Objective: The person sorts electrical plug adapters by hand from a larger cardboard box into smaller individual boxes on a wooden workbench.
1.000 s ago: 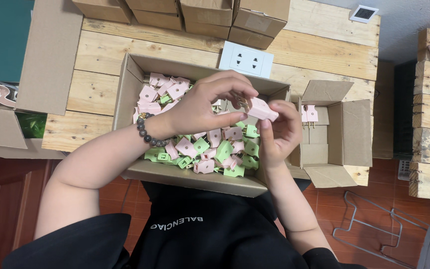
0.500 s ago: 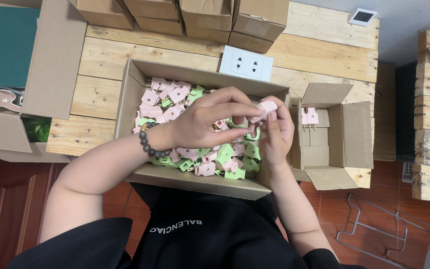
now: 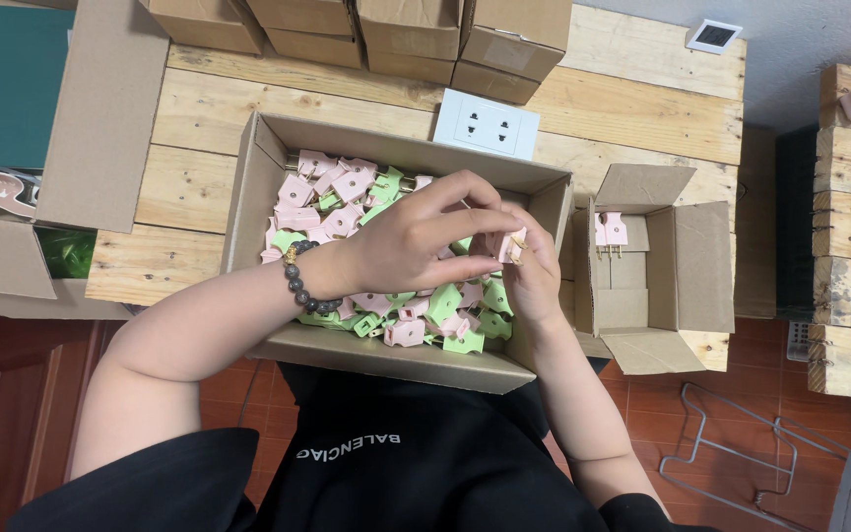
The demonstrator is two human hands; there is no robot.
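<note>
Both hands meet over a cardboard box point(image 3: 258, 167) filled with several pink and green plastic plugs point(image 3: 332, 192). My left hand point(image 3: 416, 241), with a dark bead bracelet on the wrist, pinches a pink plug point(image 3: 511, 246) whose metal prongs show. My right hand point(image 3: 534, 276) grips the same plug from the right side and below. The plug sits just above the box's right end.
A smaller open cardboard box point(image 3: 687, 261) to the right holds two pink plugs point(image 3: 610, 232). A white wall socket plate point(image 3: 486, 123) lies on the wooden pallet table point(image 3: 199, 99). Closed cartons line the far edge; an open box with a green item sits left.
The hands have drawn closer together and lower over the box's right end. The pink plug has turned in the fingers, now showing its prongs.
</note>
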